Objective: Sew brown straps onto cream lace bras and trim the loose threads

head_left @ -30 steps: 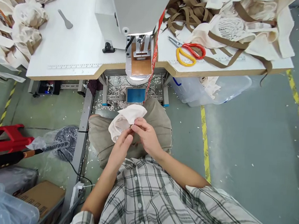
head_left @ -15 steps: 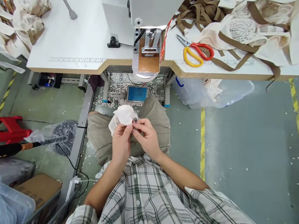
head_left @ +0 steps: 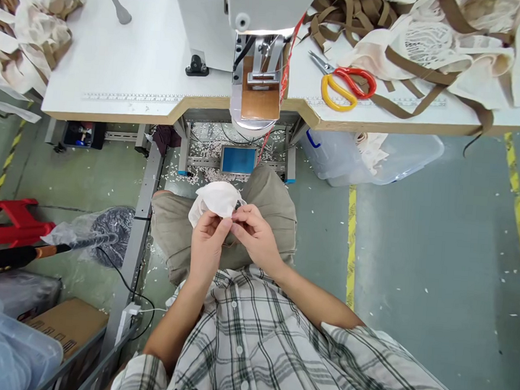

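Note:
A small white piece of fabric [head_left: 219, 197] with a rounded shape is held over my lap. My left hand [head_left: 209, 239] pinches its lower edge between thumb and fingers. My right hand [head_left: 257, 237] has its fingertips closed at the same edge, touching the left fingertips; a small dark bit shows just above them, too little to make out. Beyond the hands stands a sewing machine [head_left: 266, 5], its brown plate [head_left: 260, 105] under the needle area carrying no fabric.
Red-and-yellow-handled scissors [head_left: 338, 99] lie right of the machine, near brown straps [head_left: 352, 17] and cream fabric pieces [head_left: 469, 61]. A grey tool [head_left: 118, 7] rests on the white table [head_left: 136, 50]. Below the table's right side is a clear plastic bin [head_left: 334, 158].
Both hands stay at the fabric edge with their fingertips closer together. The left hand has shifted slightly left, and the dark bit between them is more covered. The camera view has tilted slightly.

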The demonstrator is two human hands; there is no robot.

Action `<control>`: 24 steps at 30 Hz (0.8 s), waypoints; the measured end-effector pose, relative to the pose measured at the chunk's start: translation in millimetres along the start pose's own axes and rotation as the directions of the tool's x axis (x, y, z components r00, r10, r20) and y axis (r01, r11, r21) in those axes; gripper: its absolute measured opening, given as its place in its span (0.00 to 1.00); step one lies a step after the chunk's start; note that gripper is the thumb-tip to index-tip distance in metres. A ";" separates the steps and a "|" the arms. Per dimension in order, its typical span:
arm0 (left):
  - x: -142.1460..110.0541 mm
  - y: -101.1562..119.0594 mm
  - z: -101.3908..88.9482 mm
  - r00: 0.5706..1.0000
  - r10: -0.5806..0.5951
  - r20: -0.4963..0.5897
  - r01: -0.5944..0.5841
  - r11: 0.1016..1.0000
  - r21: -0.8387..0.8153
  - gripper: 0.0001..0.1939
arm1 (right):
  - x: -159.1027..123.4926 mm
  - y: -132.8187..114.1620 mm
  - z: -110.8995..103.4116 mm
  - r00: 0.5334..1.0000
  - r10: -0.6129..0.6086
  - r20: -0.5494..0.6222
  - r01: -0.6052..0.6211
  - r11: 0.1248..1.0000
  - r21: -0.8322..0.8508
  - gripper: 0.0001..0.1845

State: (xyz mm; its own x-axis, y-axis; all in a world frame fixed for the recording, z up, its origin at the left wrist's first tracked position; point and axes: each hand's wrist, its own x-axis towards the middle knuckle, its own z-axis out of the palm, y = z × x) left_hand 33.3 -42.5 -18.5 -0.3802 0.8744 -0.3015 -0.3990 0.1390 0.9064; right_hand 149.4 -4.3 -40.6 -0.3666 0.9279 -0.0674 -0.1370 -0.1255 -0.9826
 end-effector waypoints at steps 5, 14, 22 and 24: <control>7.2 -0.1 -6.4 0.996 -0.018 0.091 0.013 0.998 0.057 0.16 | 3.0 1.6 0.9 0.999 0.029 -0.024 -0.029 1.000 0.008 0.12; 28.8 -13.6 -16.6 0.865 -0.471 0.171 0.495 0.754 -0.432 0.18 | -5.0 2.8 6.7 1.000 0.016 -0.026 -0.017 0.999 -0.035 0.13; 31.6 -15.0 -14.6 0.908 -0.398 0.131 0.417 0.828 -0.375 0.15 | -7.8 3.8 2.6 0.998 0.036 -0.045 -0.037 0.999 -0.029 0.12; 32.6 -12.7 -12.6 0.939 -0.335 0.075 0.338 0.864 -0.374 0.16 | -8.7 5.9 3.0 0.999 0.030 -0.040 -0.031 0.999 -0.030 0.13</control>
State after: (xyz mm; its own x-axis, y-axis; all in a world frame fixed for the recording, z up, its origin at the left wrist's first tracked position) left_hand 15.5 -21.6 -43.6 -0.1613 0.8094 -0.5647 -0.7852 0.2414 0.5703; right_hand 149.0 -14.1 -45.3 -0.3335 0.9371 -0.1033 -0.0984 -0.1435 -0.9847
